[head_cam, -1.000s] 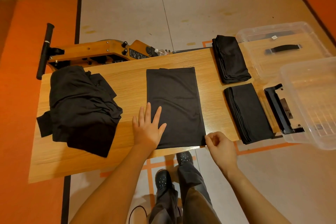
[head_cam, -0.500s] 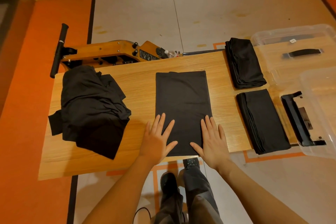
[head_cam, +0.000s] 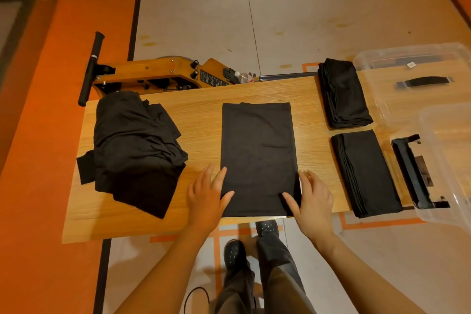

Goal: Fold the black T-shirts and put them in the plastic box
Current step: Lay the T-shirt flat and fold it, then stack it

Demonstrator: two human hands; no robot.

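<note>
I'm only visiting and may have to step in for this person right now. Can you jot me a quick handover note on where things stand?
Left hand: open, flat at the near left edge of the half-folded shirt, thumb on the cloth.
Right hand: open, at its near right corner, thumb on the cloth.
That shirt lies as a long rectangle mid-table.
Pile of unfolded shirts: table's left end.
Two folded stacks, far and near: right end.
Box and lid: right of the stacks; no shirts visible in the box.
Done: two stacks folded.
Left: finish this shirt, fold the pile, box everything.
</note>
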